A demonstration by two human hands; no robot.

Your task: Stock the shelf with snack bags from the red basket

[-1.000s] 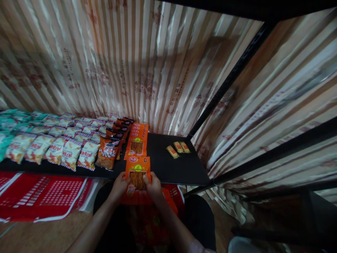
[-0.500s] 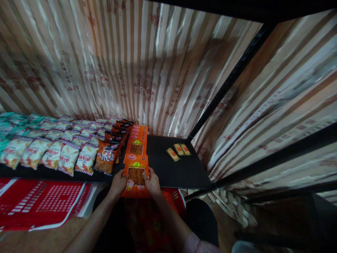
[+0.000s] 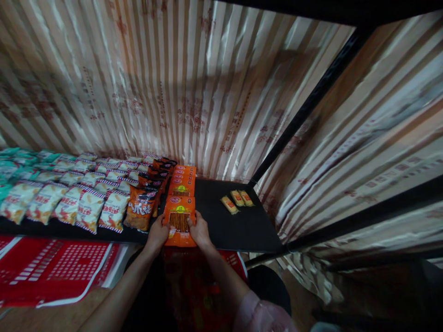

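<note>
Both hands are working at the front edge of the black shelf [image 3: 238, 228], and the orange packet [image 3: 180, 222] is sitting right there between them, its lower end lining up near that edge; whether it is resting fully on the shelf, I cannot tell. The left hand [image 3: 159, 232] is pinching the packet's left side, and the right hand [image 3: 198, 228] is pinching the right side, thumb pressing on the front. More orange packets [image 3: 183, 176] are lining up behind, running toward the shelf's back edge. Along the shelf's left stretch, a brown-orange bag [image 3: 140, 210] is crowding close to the left hand, with white bags [image 3: 113, 210] filling in beyond. To the right, black surface is opening out, giving the right hand room, while three yellow packets [image 3: 237, 198] are lying near the shelf's right edge. Below the shelf, front left, a red crate [image 3: 62, 263] is showing.
</note>
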